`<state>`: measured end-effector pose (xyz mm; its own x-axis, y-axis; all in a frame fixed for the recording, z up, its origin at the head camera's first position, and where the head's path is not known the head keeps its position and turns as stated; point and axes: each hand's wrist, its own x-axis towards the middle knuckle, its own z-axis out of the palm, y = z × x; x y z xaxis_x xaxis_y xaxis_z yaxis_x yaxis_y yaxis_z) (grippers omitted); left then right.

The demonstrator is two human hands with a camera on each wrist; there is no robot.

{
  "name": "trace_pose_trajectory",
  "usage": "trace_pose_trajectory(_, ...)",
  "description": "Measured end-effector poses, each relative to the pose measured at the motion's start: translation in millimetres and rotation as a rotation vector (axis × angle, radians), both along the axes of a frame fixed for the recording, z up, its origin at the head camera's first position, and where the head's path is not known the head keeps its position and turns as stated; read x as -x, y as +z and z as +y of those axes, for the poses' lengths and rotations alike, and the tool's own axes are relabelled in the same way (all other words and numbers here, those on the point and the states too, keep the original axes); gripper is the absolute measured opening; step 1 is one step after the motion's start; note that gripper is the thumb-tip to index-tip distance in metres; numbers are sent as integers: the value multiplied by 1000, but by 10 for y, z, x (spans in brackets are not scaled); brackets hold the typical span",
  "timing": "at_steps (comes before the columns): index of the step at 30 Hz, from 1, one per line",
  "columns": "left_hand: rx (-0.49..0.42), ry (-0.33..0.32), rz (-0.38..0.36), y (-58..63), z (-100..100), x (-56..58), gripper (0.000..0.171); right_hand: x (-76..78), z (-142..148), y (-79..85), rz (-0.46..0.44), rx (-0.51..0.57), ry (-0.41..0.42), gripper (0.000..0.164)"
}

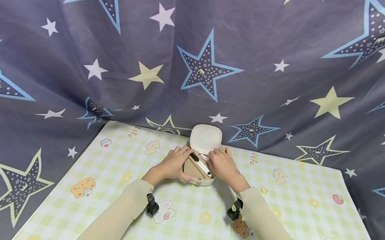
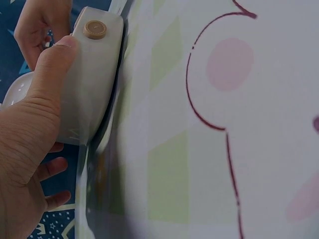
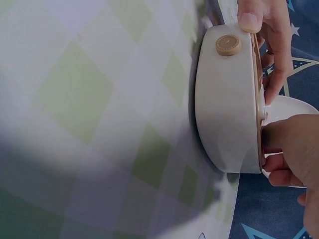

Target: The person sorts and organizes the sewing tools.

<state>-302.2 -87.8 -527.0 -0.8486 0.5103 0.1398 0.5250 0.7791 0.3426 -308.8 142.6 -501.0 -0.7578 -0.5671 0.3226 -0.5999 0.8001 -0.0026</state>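
A small white case (image 1: pixel 202 182) with a tan inside and a round tan button (image 3: pixel 229 45) on its front stands at the table's far edge. Its white lid (image 1: pixel 206 138) is tipped up at the back. Inside lies a slim white tool (image 1: pixel 205 168) with a black end. My left hand (image 1: pixel 173 163) grips the case from the left, thumb on the front rim, fingertips by the tool's black end. My right hand (image 1: pixel 224 165) reaches over the right side with curled fingers inside the case. A small pinkish piece (image 1: pixel 204 157) shows by its fingertips; whether they pinch it is hidden.
A green-and-white checked cloth (image 1: pixel 190 238) with cartoon prints covers the table. Behind it hangs a dark star-patterned curtain (image 1: pixel 193 112), close to the raised lid. A small yellowish round spot (image 1: pixel 264 190) shows to the right of my right hand.
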Motion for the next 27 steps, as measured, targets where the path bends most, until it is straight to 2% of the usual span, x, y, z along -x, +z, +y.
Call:
trace_pose_trajectory(13, -5, -2, -17, 13, 3, -6, 109, -46, 19, 12, -5, 9, -7, 9)
trace_pose_trajectory(19, -7, -5, -8, -41, 4, 11, 110, -83, 36, -13, 11, 36, 15, 7)
trace_pose_trajectory(27, -6, -15, 6, -38, -16, 31, 111, -103, 117, 127, -44, 107, 35, 10)
